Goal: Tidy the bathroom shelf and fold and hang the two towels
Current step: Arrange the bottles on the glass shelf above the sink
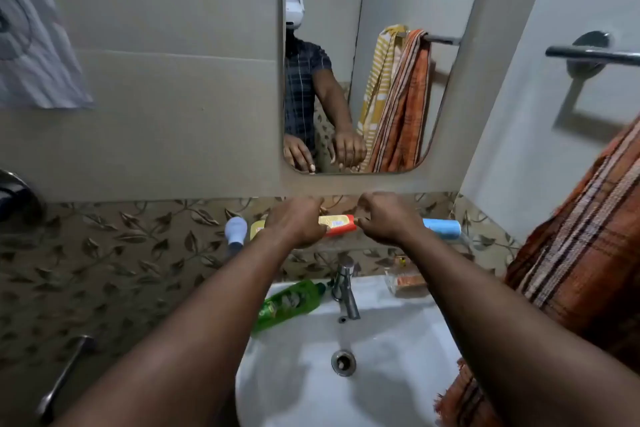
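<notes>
I look down at both hands, which are raised in front of the wall under the mirror (pixel 460 87). Between them lies a yellow and red tube (pixel 341 225), on its side, at the level of the shelf (pixel 465 241), which is thin and hard for me to make out. The left hand (pixel 294 222) has its fingers curled around the yellow part of the tube. The right hand (pixel 381 218) is also curled, and its fingertips pinch the red end. Left of the tube I see a white container (pixel 236 230), and right of it a blue one (pixel 442 229) that lies on its side.

Below, on the back rim of the white sink (pixel 398 378), a green bottle (pixel 290 302) lies on its side, with its cap near the tap (pixel 345 288). On the other side of the tap stands a clear soap dish (pixel 408 283).

An orange striped towel (pixel 581 253) hangs at the right edge, below the towel bar (pixel 593 55), in loose, unfolded drapes. In the mirror I see a yellow striped towel (pixel 377 80) that hangs beside the orange one on the bar, also unfolded. A grey cloth (pixel 34 45) hangs at the top left.
</notes>
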### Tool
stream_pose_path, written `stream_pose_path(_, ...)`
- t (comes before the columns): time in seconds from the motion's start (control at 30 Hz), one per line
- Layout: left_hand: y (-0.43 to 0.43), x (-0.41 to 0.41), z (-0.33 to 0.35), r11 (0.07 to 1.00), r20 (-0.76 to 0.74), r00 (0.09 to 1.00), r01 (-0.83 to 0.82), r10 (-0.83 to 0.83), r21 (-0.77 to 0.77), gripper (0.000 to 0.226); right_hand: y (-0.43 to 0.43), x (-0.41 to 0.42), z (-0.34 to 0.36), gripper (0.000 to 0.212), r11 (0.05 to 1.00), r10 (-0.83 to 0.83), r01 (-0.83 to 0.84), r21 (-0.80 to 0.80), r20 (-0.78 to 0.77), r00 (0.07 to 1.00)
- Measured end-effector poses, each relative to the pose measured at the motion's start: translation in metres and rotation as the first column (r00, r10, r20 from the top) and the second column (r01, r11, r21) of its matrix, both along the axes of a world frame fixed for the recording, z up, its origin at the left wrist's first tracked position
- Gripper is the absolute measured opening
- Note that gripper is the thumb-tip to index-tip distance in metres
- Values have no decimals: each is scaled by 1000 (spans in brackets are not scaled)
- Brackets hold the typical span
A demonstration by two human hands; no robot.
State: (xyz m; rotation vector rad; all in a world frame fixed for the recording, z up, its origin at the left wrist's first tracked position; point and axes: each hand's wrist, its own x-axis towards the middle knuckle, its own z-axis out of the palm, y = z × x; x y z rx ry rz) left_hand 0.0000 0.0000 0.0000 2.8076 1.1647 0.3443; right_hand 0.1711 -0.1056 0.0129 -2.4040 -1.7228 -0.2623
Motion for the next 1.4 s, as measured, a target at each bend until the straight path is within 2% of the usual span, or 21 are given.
stream_pose_path(0.13, 14, 6, -25, 999, -125, 992, -9, 15, 48, 58, 17, 1, -18, 41, 999, 13, -12, -48, 17, 1000)
stream_pose_path(0.33, 26, 23, -47, 997, -250, 966, -58, 71, 58, 61, 51, 8, -33, 45, 988, 141, -140, -59, 3, 990)
stream_pose_path(0.4, 27, 26, -53, 996, -262, 962, -65, 81, 68, 58, 59, 9, -40, 42, 978, 195, -194, -70, 1, 981)
stream_pose_path(0.47, 29, 30, -55, 995, -252, 965, -60, 77, 76, 46, 66, 10, -48, 42, 965, 237, -236, -115, -9, 972)
stream_pose_path(0.57, 37, 29, -47, 998, -179, 982, -52, 58, 40, 35, 73, 10, -55, 42, 947, 283, -268, -176, 61, 957)
stream_pose_path(0.67, 50, 25, -32, 985, 29, 997, -69, 74, -158, 34, 80, 12, -59, 42, 956, 264, -252, -149, 65, 962)
stream_pose_path(0.73, 58, 19, -27, 981, 73, 992, -90, 104, -173, 34, 85, 11, -63, 43, 968, 234, -239, -82, -62, 970)
stream_pose_path(0.8, 64, 11, -25, 975, 165, 972, -140, 169, -174, 43, 89, 10, -66, 44, 978, 199, -208, -1, -295, 935)
stream_pose_path(0.87, 68, 3, -27, 931, 400, 870, -156, 287, -329, 54, 92, 8, -70, 42, 979, 200, -195, 64, -507, 839)
stream_pose_path(0.93, 67, -2, -30, 844, 589, 679, -84, 438, -530, 62, 94, 5, -73, 40, 976, 217, -182, 124, -671, 709)
stream_pose_path(1.0, 65, 0, -36, 790, 669, 535, 7, 515, -614, 57, 94, 2, -73, 41, 975, 220, -146, 165, -769, 601)
stream_pose_path(1.07, 62, 5, -40, 770, 699, 455, 44, 552, -637, 54, 95, -1, -74, 41, 974, 225, -129, 185, -804, 550)
stream_pose_path(1.13, 59, 10, -42, 750, 712, 367, 53, 599, -659, 67, 96, -4, -74, 38, 972, 235, -111, 209, -803, 547)
stream_pose_path(1.2, 51, 18, -41, 739, 700, 315, -4, 641, -674, 82, 98, -7, -74, 32, 964, 251, -74, 255, -783, 569)
stream_pose_path(1.27, 39, 26, -37, 728, 678, 314, -72, 665, -681, 82, 100, -11, -73, 31, 957, 250, -36, 288, -754, 608)
stream_pose_path(1.4, 27, 37, -31, 762, 671, 383, -168, 635, -625, 65, 98, -18, -71, 34, 937, 266, -45, 347, -620, 738)
